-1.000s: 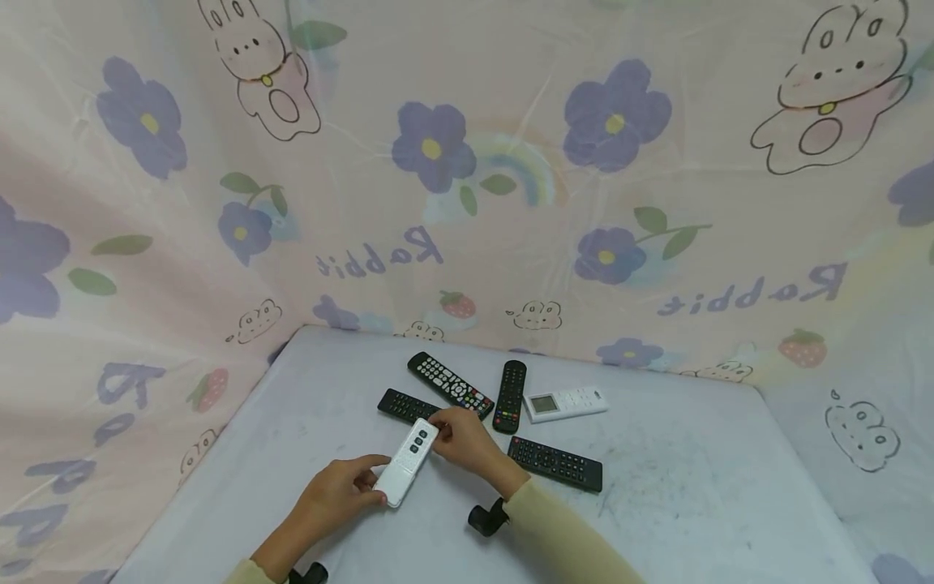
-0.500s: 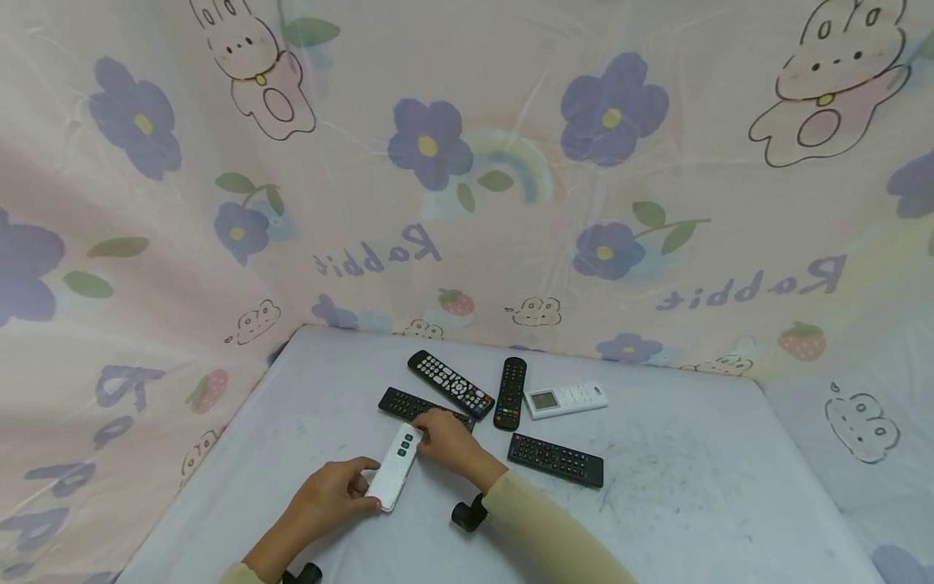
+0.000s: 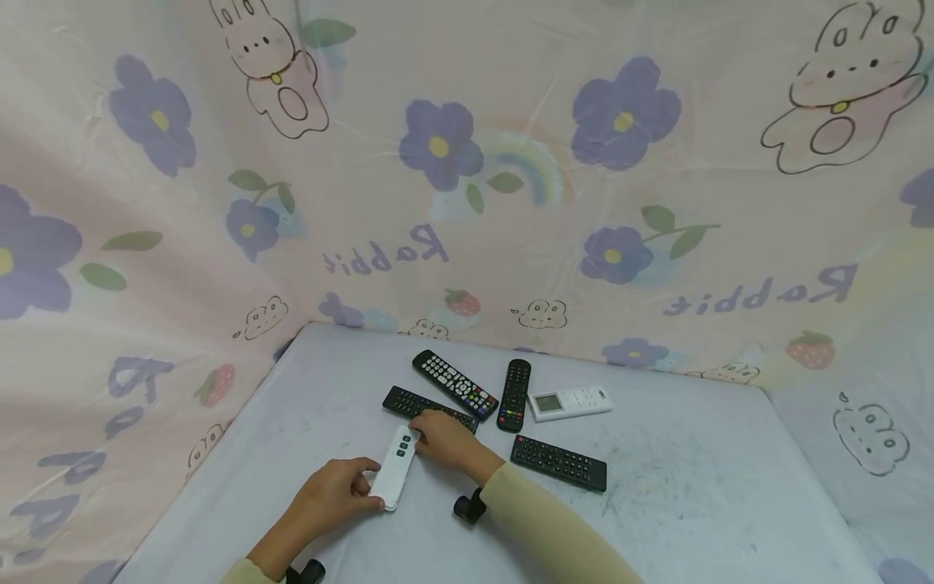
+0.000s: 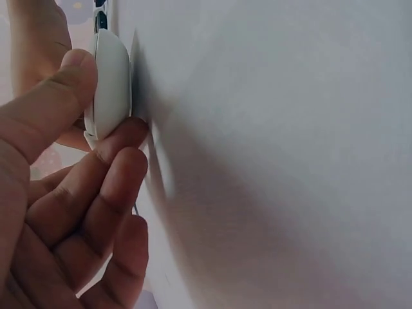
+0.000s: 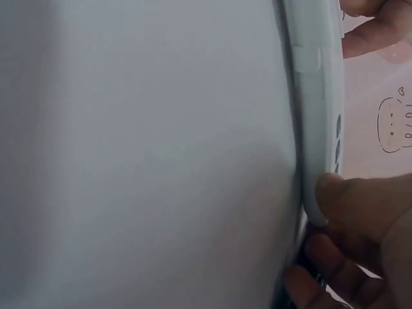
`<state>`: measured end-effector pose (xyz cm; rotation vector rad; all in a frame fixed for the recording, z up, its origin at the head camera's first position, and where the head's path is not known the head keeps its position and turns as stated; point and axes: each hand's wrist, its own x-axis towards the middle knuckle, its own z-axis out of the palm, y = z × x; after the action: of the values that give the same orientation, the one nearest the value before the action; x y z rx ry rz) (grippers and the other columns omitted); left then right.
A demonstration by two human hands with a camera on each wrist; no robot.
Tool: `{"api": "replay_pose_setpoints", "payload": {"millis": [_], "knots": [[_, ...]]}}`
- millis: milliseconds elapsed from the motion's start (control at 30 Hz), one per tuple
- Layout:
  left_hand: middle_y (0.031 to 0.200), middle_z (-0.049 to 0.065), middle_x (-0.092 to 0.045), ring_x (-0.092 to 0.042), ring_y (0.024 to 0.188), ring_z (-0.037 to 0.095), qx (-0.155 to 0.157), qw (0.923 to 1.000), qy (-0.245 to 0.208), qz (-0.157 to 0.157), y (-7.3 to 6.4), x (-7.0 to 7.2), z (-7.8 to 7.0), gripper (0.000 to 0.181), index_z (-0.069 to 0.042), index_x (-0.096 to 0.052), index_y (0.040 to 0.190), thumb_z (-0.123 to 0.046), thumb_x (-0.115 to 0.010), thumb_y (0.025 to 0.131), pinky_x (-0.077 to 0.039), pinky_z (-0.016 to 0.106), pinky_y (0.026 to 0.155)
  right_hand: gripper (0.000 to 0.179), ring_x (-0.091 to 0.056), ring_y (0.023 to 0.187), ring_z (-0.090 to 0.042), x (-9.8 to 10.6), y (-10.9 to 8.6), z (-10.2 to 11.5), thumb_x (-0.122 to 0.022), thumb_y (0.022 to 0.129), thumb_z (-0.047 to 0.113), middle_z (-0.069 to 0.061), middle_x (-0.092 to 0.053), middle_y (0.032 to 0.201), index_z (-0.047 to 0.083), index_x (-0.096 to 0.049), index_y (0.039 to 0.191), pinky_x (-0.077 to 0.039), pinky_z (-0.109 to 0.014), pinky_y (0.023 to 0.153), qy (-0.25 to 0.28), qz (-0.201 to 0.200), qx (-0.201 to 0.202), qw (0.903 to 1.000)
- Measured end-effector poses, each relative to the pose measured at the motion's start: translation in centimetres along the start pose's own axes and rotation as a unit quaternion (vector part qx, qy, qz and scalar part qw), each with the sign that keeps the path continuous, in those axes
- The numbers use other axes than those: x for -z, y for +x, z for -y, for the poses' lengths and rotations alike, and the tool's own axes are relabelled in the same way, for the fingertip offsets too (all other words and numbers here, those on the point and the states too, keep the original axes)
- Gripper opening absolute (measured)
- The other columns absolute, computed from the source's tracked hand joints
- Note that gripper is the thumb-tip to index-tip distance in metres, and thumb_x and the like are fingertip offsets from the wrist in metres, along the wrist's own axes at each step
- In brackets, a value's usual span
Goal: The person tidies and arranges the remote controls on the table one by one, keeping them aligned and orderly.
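A slim white remote control (image 3: 395, 472) with a few dark buttons near its far end lies slanted on the white table, low against the surface in both wrist views. My left hand (image 3: 330, 499) pinches its near end, thumb on one long side and forefinger at the other. At the far end my right hand (image 3: 448, 442) grips the remote, its thumb (image 5: 341, 196) against the rounded tip. Just behind the right fingers is a black remote (image 3: 412, 401), partly covered by that hand.
Farther back lie a black remote with white buttons (image 3: 454, 383), another black remote with rounded ends (image 3: 515, 393) and a white remote with a small screen (image 3: 572, 402). One more black remote (image 3: 559, 462) is right of the right forearm. A patterned curtain (image 3: 503, 243) hangs behind the table (image 3: 700, 487).
Both hands have shifted the white remote slightly left and lower, the right hand most visibly. More of the black remote behind it now shows. Over the last half second the hands barely move.
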<state>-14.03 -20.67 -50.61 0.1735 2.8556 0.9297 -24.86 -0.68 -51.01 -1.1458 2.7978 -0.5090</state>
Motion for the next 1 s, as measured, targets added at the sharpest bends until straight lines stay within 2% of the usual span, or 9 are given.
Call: {"api": "replay_pose_setpoints", "payload": {"millis": [133,333,433,533,633,800,1000], "knots": [[0.068,-0.012,-0.061,-0.052,0.061,0.005,0.006,1.0000,-0.002,0.003,0.0,-0.1,0.0,0.052,-0.008,-0.067,0.112,-0.028,-0.086,0.068,-0.041,0.021,0.054,0.030,-0.062,0.094,-0.007,0.0,0.1,0.0,-0.069,0.087,0.017,0.000,-0.067,0.106,0.013,-0.067,0.117,-0.051,-0.018,0.084,-0.020,0.004,0.004,0.9998],[0.068,-0.012,-0.059,-0.051,0.060,0.005,-0.003,0.9999,-0.009,0.008,0.1,-0.3,0.2,0.052,-0.006,-0.066,0.113,-0.026,-0.085,0.069,-0.041,0.020,0.053,0.030,-0.061,0.092,-0.005,-0.1,0.2,0.1,-0.068,0.088,0.017,0.002,-0.067,0.105,0.015,-0.067,0.117,-0.051,-0.018,0.081,-0.034,0.008,0.004,0.9994],[0.069,-0.011,-0.059,-0.051,0.060,0.005,-0.012,0.9997,-0.019,0.011,0.1,-0.4,0.4,0.052,-0.004,-0.065,0.114,-0.024,-0.085,0.070,-0.042,0.020,0.053,0.032,-0.062,0.095,-0.006,0.1,0.0,0.1,-0.067,0.089,0.018,0.001,-0.067,0.109,0.014,-0.066,0.120,-0.051,-0.018,0.083,-0.025,0.002,0.007,0.9997],[0.069,-0.011,-0.061,-0.052,0.060,0.004,-0.022,0.9992,-0.030,0.014,0.0,-0.4,0.4,0.052,-0.003,-0.064,0.114,-0.022,-0.084,0.070,-0.043,0.019,0.053,0.035,-0.062,0.101,-0.008,0.7,-0.6,-0.2,-0.067,0.089,0.018,0.001,-0.066,0.114,0.014,-0.064,0.124,-0.051,-0.021,0.087,0.010,-0.008,0.002,0.9999],[0.069,-0.011,-0.062,-0.053,0.060,0.002,-0.032,0.9987,-0.036,0.015,-0.2,-0.1,0.4,0.052,-0.001,-0.064,0.114,-0.021,-0.084,0.071,-0.045,0.019,0.054,0.037,-0.063,0.102,-0.012,2.0,-1.6,-0.7,-0.068,0.088,0.019,-0.001,-0.066,0.116,0.012,-0.063,0.124,-0.052,-0.024,0.089,0.048,-0.027,-0.008,0.9984],[0.073,-0.009,-0.063,-0.055,0.065,0.003,-0.026,0.9992,-0.029,-0.002,-0.2,0.4,0.4,0.045,-0.003,-0.065,0.112,-0.020,-0.082,0.074,-0.047,0.019,0.058,0.033,-0.062,0.089,-0.013,4.0,-3.2,-2.1,-0.070,0.087,0.020,-0.003,-0.068,0.110,0.010,-0.065,0.119,-0.052,-0.026,0.078,0.079,-0.078,-0.029,0.9933],[0.092,-0.002,-0.068,-0.061,0.077,0.006,-0.007,0.9988,-0.020,-0.043,1.0,1.1,0.7,0.032,-0.008,-0.067,0.110,-0.011,-0.077,0.080,-0.052,0.021,0.065,0.031,-0.062,0.086,-0.018,4.4,-4.3,-4.0,-0.072,0.083,0.024,-0.007,-0.069,0.100,0.012,-0.069,0.111,-0.051,-0.032,0.073,0.089,-0.133,-0.089,0.9831]]}}
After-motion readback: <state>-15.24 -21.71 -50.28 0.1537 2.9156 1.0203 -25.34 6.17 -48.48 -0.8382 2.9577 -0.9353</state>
